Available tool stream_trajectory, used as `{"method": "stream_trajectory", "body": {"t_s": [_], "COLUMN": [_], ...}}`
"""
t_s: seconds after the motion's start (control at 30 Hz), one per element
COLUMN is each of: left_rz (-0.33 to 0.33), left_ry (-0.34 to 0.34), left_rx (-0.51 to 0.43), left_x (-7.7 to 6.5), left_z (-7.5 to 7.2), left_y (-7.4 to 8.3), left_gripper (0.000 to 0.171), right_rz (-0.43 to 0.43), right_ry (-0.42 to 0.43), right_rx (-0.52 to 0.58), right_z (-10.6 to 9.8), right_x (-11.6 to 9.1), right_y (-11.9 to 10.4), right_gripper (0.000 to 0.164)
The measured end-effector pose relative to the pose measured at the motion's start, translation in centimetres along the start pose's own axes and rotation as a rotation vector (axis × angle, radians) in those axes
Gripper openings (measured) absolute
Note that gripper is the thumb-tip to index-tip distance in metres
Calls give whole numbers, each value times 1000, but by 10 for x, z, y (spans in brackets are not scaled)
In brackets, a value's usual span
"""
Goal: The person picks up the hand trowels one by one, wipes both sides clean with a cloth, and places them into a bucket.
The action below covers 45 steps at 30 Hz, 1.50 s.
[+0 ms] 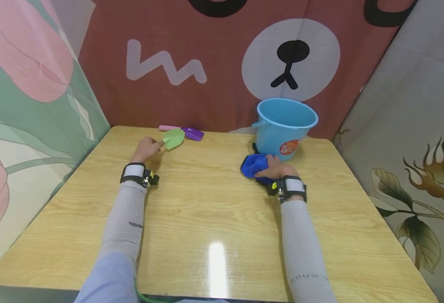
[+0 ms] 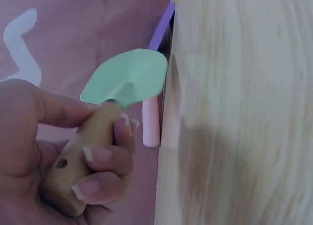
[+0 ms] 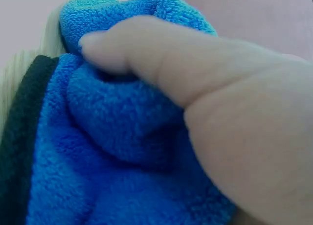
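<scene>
My left hand (image 1: 148, 149) grips the wooden handle (image 2: 80, 159) of a small trowel with a light green blade (image 2: 129, 78), raised over the far left of the table. Behind that blade lies a second trowel, with a purple blade (image 1: 193, 134) and a pink handle (image 1: 169, 127). On the right, my right hand (image 1: 276, 168) holds a bunched blue cloth (image 1: 254, 165) with a dark edge, just in front of a light blue bucket (image 1: 275, 136). In the right wrist view the thumb presses into the cloth's folds; the other fingers are hidden.
The upright bucket stands near the back edge of the wooden table (image 1: 191, 210), its handle hanging at the left side. A reddish-brown curtain (image 1: 222, 105) with a bear face hangs right behind. Patterned curtains flank the table on both sides.
</scene>
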<state>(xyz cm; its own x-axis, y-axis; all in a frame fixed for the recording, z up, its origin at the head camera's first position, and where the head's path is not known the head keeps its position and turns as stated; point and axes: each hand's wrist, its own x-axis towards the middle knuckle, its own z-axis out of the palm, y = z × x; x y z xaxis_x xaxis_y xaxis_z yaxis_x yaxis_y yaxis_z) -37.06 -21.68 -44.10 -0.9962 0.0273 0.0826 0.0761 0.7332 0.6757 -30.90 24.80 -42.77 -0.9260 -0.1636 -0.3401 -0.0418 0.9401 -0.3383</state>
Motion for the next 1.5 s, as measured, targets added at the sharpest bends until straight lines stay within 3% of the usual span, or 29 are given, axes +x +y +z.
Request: {"method": "stream_trajectory", "body": {"t_s": [0.2, 0.43, 0.63, 0.83, 0.93, 1.1, 1.27, 1.37, 1.5], "left_rz": [24, 114, 242, 389, 436, 455, 495, 528, 544], "left_ry": [-42, -59, -56, -161, -206, -253, -315, -373, -413], "left_rx": [-19, 1, -18, -48, -38, -29, -37, -55, -47], "left_x": [0, 4, 5, 1, -2, -5, -7, -9, -9], "left_z": [7, 13, 16, 20, 21, 25, 29, 32, 37], "left_y": [13, 29, 45, 61, 69, 78, 85, 89, 93], "left_gripper": [45, 38, 28, 21, 17, 15, 14, 15, 22], "right_rz": [-26, -22, -2, -30, -68, -155, -314, -418, -466], "right_ry": [19, 17, 11, 43, 60, 77, 117, 169, 272], "right_rx": [47, 76, 42, 29, 83, 179, 272, 368, 432], "right_z": [2, 3, 3, 4, 5, 8, 9, 7, -2], "right_x": [2, 2, -2, 3, 8, 16, 23, 26, 23], "right_y": [3, 4, 0, 2, 4, 6, 9, 7, 1], "right_gripper": [92, 102, 107, 97, 91, 76, 58, 56, 61]}}
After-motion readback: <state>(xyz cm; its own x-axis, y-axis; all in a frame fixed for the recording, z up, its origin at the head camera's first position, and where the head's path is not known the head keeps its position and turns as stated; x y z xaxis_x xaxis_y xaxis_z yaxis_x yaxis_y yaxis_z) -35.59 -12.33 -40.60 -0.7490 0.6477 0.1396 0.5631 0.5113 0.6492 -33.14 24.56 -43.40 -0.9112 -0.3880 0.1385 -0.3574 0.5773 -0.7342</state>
